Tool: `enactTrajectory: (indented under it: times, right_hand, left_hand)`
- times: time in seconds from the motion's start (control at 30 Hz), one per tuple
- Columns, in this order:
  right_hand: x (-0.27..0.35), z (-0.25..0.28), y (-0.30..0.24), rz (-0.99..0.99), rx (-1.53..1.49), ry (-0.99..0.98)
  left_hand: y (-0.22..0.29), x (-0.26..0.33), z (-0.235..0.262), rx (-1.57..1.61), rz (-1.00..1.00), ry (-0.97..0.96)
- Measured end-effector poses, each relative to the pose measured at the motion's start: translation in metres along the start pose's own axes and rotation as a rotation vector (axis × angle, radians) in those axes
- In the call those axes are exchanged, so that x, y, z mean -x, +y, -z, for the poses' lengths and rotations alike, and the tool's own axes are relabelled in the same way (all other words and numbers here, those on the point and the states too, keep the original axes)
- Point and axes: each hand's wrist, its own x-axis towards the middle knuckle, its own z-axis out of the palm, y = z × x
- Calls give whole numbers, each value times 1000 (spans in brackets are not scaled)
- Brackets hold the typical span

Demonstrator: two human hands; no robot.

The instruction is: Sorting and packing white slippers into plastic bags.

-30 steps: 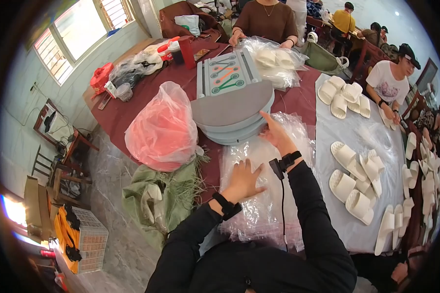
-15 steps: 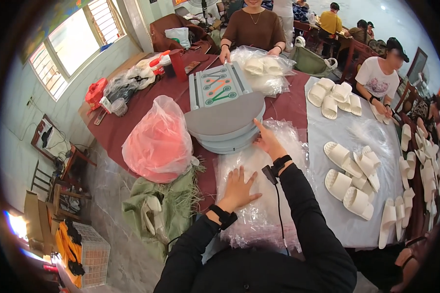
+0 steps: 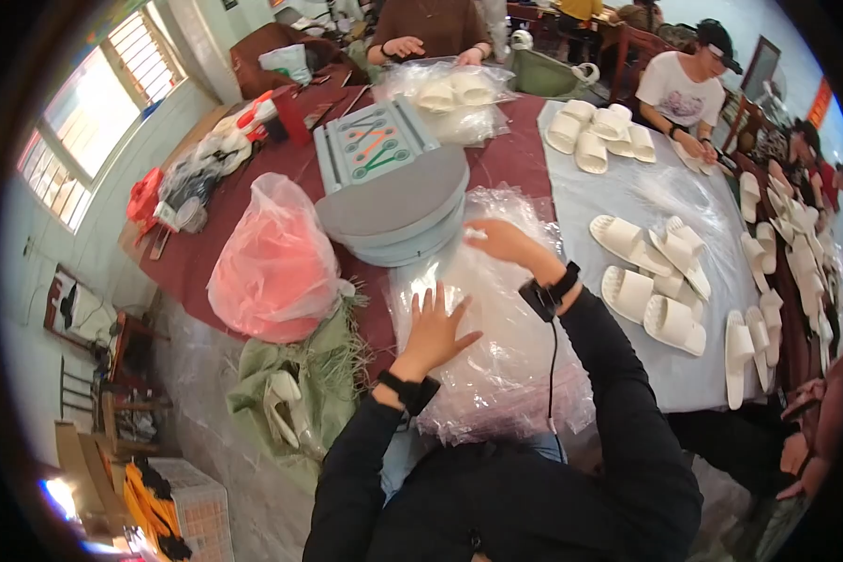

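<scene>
Within pale walls (image 3: 183, 126), over maroon cloth (image 3: 510, 159), left hand (image 3: 430, 334) splayed; right hand (image 3: 513, 244) grip unclear.

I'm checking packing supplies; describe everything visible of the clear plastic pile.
The clear plastic pile lies on the table, near side: thin, glossy, wrinkled, layered sheets or bags with pinkish near edges. The left hand, fingers spread, seems to rest on its left part; the right hand is over its far part, contact unclear. A grey rounded object stands at its far left.

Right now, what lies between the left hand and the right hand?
In the head view, only the pile of clear plastic packaging shows between the left hand and right hand.
</scene>
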Motion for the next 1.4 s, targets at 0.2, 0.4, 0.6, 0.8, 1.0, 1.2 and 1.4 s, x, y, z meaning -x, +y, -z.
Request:
enactTrajectory:
  times: [0.2,0.4,0.6,0.8,1.0,1.2,1.4]
  right_hand:
    - [114,-6,16,-164,597,-289]
    - [160,-26,47,-19,377,138]
    - [248,-23,-17,-518,506,255]
    - [310,-88,0,-959,89,384]
    - [266,-138,11,-714,-643,846]
    - [244,-123,14,-565,-832,941]
    - [236,-92,14,-528,-844,861]
  left_hand:
    - [31,48,22,42,-335,-237]
    - [27,57,6,3,-367,-272]
    - [28,56,5,21,-368,-254]
    - [28,56,-7,22,-424,-147]
    - [31,57,2,7,-441,-156]
    - [35,52,-13,-48,-428,-89]
    - [46,41,-13,-82,-349,-148]
